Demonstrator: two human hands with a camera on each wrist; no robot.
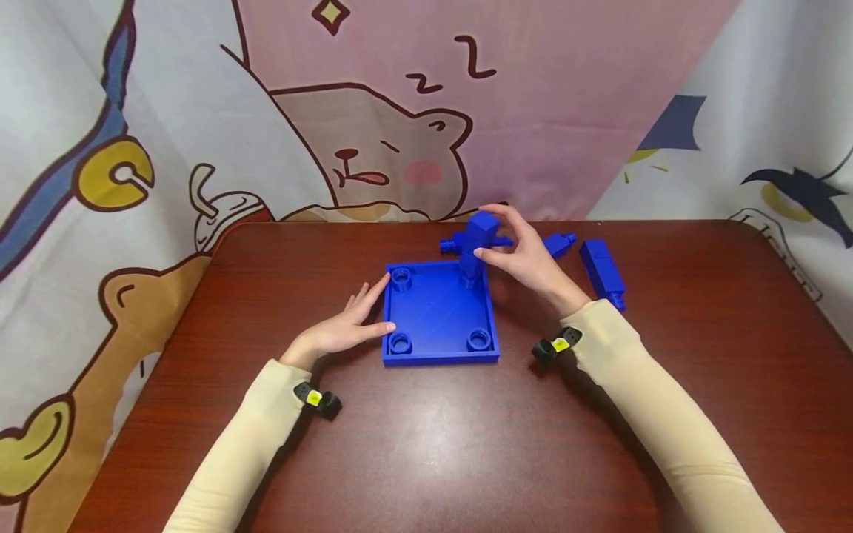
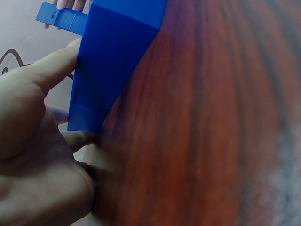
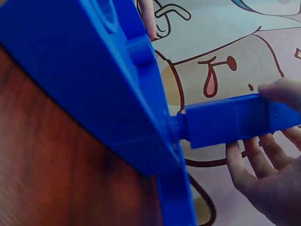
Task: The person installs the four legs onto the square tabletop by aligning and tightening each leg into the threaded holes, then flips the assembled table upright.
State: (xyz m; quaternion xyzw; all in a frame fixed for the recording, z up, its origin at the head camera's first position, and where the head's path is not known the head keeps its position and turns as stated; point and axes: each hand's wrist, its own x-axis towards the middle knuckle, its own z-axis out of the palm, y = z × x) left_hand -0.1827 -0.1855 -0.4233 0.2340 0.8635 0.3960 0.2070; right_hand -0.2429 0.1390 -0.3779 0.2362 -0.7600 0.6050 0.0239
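Note:
A square blue tray (image 1: 436, 311) with a raised rim lies on the table, a round threaded socket in each visible corner. Over its far right corner stands a blue block-shaped leg (image 1: 477, 237), its narrow threaded end down at the socket. My right hand (image 1: 523, 255) grips the leg near its top, thumb on one side and fingers on the other, as the right wrist view also shows with the leg (image 3: 230, 120). My left hand (image 1: 343, 326) rests against the tray's left side, fingers extended, thumb at the rim; the tray's side wall (image 2: 113, 56) fills the left wrist view.
Beyond the tray's right side lies a loose blue leg (image 1: 603, 270) with its threaded end toward me. Another leg (image 1: 558, 244) lies partly behind the right hand, and a third (image 1: 450, 244) behind the upright one. A cartoon-printed curtain (image 1: 373, 148) hangs at the table's far edge.

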